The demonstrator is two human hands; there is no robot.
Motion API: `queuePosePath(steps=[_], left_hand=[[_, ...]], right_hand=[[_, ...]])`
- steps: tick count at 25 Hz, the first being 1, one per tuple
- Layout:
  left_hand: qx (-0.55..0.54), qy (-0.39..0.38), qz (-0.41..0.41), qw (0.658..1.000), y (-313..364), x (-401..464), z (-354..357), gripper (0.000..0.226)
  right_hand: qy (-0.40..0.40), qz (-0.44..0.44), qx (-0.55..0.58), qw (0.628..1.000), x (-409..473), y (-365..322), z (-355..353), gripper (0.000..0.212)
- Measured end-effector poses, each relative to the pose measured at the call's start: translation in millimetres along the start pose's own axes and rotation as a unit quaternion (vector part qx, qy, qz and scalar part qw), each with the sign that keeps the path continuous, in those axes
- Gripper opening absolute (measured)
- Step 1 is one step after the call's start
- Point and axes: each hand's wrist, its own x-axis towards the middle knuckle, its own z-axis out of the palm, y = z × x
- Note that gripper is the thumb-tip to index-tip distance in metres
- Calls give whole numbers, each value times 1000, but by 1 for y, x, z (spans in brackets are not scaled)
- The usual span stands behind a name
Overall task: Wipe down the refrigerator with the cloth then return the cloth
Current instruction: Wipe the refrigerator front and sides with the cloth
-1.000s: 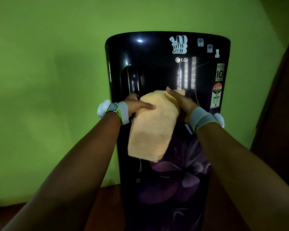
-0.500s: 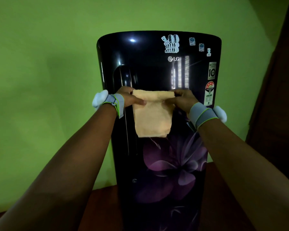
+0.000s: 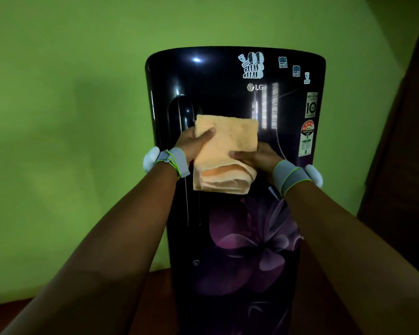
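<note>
A dark glossy refrigerator (image 3: 228,97) with a purple flower print and several stickers stands straight ahead against the green wall. In front of its door I hold a folded peach-coloured cloth (image 3: 228,139) with both hands. My left hand (image 3: 194,143) grips the cloth's left edge, thumb on its front. My right hand (image 3: 257,157) grips its lower right part, thumb on the front too. The cloth's bottom is folded up into thick layers. Whether the cloth touches the door cannot be told.
The fridge's recessed handle (image 3: 182,112) runs down the door's left side, just left of the cloth. A green wall (image 3: 70,117) surrounds the fridge. A dark brown wooden surface (image 3: 402,153) stands at the right. The floor (image 3: 155,281) is reddish brown.
The cloth hung long from its top corners half a second ago; now it is folded shorter and thicker. My left hand has moved up its left edge and my right hand lower.
</note>
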Motion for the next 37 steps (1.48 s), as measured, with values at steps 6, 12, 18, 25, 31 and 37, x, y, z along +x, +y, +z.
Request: queuePosePath(steps=[6,12,18,25,31,37], left_hand=[[-2,-102,-43,994,-8,-13,-11,41],[-77,-97,-125,984,5,-11,-14,12],[45,-217,-179,959,12,-24,-16,38],[186,0,28,982,6,-23,-27,35],[162,-140,31,976,20,-36,-39,26],[279,0,-1,960,35,-59,-35,50]], right_hand=[[-39,-71,34,996,1,5,-11,27],[-98,-190,-16,977,-2,4,-18,36],[-94,-280,-230,927,0,-10,-20,22],[59,-25,-66,996,7,-20,11,26],[156,-51,-229,959,0,-26,43,55],[131,-167,-259,942,-13,-24,99,48]])
